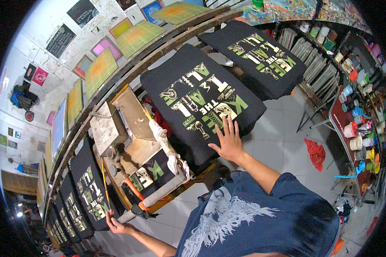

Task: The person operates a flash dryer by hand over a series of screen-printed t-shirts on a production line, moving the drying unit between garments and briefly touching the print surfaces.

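Observation:
My right hand lies with fingers spread on a black T-shirt stretched on a board, over its green and cream printed lettering. My left hand is curled at the lower-left corner of a metal frame with a grey padded bar and yellow edges; exactly which bar its fingers grip is partly hidden. This frame holds a pale boxy unit with an orange hose and white cloth wrapping, above another printed black shirt.
More printed shirts line the curved row. A wooden rail with green-yellow screens runs behind. Right: stacked frames, paint pots on a table, and a red cloth on the tiles.

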### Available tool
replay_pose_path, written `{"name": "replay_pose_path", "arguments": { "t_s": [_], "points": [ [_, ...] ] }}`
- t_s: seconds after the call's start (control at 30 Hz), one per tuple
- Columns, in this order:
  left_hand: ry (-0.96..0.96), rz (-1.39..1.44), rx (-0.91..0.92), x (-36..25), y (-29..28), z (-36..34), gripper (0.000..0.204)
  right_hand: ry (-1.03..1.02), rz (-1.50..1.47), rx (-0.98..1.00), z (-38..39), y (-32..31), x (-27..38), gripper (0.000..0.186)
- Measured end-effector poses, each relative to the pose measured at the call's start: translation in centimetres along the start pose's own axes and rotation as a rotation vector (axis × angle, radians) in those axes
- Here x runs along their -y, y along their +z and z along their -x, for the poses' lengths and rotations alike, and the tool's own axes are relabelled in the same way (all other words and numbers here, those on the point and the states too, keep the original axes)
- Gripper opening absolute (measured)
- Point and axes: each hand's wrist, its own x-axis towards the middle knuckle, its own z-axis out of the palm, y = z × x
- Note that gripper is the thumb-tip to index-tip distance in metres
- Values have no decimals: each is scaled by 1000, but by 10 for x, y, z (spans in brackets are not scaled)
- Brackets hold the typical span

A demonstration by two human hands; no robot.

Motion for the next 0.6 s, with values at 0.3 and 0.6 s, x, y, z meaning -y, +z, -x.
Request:
{"name": "replay_pose_path", "arguments": {
  "t_s": [0.3,0.6],
  "points": [
    [-67,-21,-32,-10,5,3,41,138,-50,-156,-26,-15,-60,78],
    [-195,59,-119,-15,10,5,50,96,32,1,-44,-32,-89,84]
  ]
}}
